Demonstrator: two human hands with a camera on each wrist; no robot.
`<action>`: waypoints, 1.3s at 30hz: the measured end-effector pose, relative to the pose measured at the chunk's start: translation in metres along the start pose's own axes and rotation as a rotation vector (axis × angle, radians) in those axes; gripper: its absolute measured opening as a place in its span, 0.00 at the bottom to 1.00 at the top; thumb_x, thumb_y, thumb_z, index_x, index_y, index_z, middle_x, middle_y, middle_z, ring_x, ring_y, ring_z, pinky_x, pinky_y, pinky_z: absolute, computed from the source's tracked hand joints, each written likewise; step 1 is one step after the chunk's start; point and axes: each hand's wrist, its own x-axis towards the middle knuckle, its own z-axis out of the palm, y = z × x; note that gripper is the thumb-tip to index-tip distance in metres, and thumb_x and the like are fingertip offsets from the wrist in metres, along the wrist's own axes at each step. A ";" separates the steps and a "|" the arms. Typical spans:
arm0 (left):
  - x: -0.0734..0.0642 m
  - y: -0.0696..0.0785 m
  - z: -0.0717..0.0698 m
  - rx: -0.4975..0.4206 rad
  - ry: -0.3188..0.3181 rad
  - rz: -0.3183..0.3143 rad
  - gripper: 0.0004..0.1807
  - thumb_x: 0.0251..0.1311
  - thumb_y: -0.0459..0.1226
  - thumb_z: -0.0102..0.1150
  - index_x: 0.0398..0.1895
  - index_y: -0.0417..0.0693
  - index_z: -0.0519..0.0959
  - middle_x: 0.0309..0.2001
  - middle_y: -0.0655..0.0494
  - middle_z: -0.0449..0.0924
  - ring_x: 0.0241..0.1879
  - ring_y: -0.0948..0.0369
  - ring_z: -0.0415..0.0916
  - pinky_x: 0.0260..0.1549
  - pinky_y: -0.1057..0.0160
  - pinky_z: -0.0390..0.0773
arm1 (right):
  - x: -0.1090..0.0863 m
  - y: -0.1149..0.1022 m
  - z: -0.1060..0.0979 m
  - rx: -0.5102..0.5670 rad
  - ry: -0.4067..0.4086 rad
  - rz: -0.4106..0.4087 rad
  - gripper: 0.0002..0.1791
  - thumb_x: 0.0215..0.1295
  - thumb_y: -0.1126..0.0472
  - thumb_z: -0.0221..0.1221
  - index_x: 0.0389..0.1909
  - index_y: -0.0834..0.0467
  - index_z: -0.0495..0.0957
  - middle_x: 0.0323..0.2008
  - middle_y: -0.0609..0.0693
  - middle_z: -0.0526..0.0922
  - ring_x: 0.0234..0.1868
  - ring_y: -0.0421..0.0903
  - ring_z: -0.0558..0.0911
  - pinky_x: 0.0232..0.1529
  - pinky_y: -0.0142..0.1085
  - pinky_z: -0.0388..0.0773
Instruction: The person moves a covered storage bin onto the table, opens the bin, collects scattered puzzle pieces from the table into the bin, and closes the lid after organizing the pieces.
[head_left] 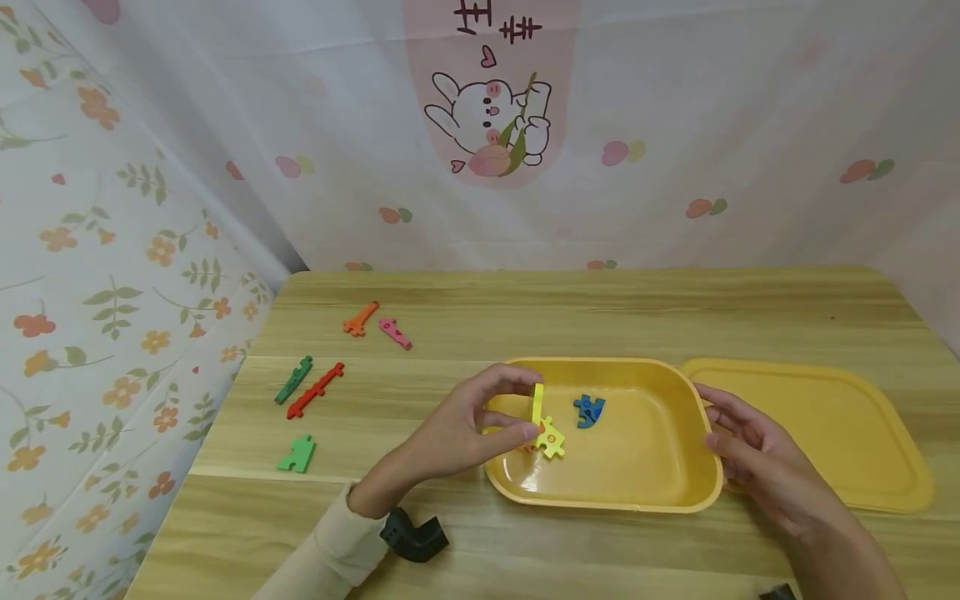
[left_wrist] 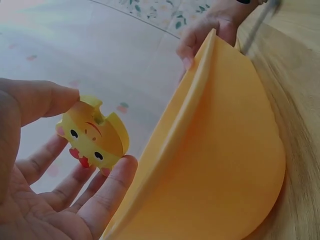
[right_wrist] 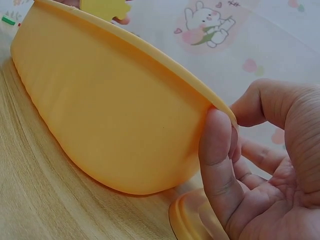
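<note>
My left hand (head_left: pixel 457 425) pinches a yellow puzzle piece (left_wrist: pixel 95 137) between thumb and fingers, above the left part of a yellow plastic box (head_left: pixel 637 467). The left wrist view shows an animal face with a red bow printed on that piece. Inside the box lie a blue puzzle piece (head_left: pixel 589 411) and another yellow puzzle piece (head_left: pixel 551 439). A bit of orange shows beside the latter, mostly hidden by my left thumb. At the box's right end, my right hand (head_left: pixel 772 467) grips the rim with thumb and fingers.
A yellow lid (head_left: pixel 832 433) lies right of the box. On the left of the table are orange (head_left: pixel 361 320), pink (head_left: pixel 395 332), dark green (head_left: pixel 293 380), red (head_left: pixel 316 391) and light green (head_left: pixel 298 454) puzzle pieces. A patterned curtain (head_left: pixel 645 192) hangs behind.
</note>
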 end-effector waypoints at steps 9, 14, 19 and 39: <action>0.001 -0.005 0.007 0.084 0.022 0.082 0.26 0.63 0.33 0.66 0.64 0.48 0.72 0.64 0.48 0.73 0.64 0.57 0.73 0.52 0.61 0.86 | 0.003 -0.001 0.001 0.008 -0.020 -0.008 0.31 0.75 0.78 0.37 0.77 0.60 0.53 0.52 0.49 0.80 0.43 0.39 0.87 0.37 0.37 0.88; 0.004 -0.002 0.011 0.224 0.035 0.139 0.25 0.63 0.36 0.67 0.64 0.54 0.73 0.64 0.56 0.74 0.62 0.61 0.74 0.51 0.63 0.85 | 0.004 -0.002 0.001 0.013 -0.024 -0.007 0.31 0.75 0.78 0.37 0.77 0.60 0.53 0.51 0.50 0.81 0.44 0.41 0.88 0.38 0.37 0.88; 0.005 0.004 0.015 0.392 0.064 0.181 0.26 0.63 0.37 0.67 0.65 0.54 0.74 0.66 0.55 0.73 0.64 0.62 0.73 0.49 0.66 0.85 | 0.005 -0.002 0.001 0.010 -0.016 -0.006 0.31 0.75 0.78 0.37 0.77 0.60 0.53 0.51 0.50 0.81 0.44 0.42 0.88 0.37 0.38 0.88; 0.010 0.006 0.026 0.733 0.060 0.236 0.24 0.66 0.39 0.64 0.65 0.57 0.78 0.73 0.58 0.67 0.74 0.60 0.63 0.55 0.65 0.80 | 0.000 -0.001 -0.001 0.009 -0.026 -0.004 0.31 0.76 0.77 0.37 0.77 0.60 0.53 0.51 0.49 0.81 0.43 0.41 0.88 0.38 0.37 0.88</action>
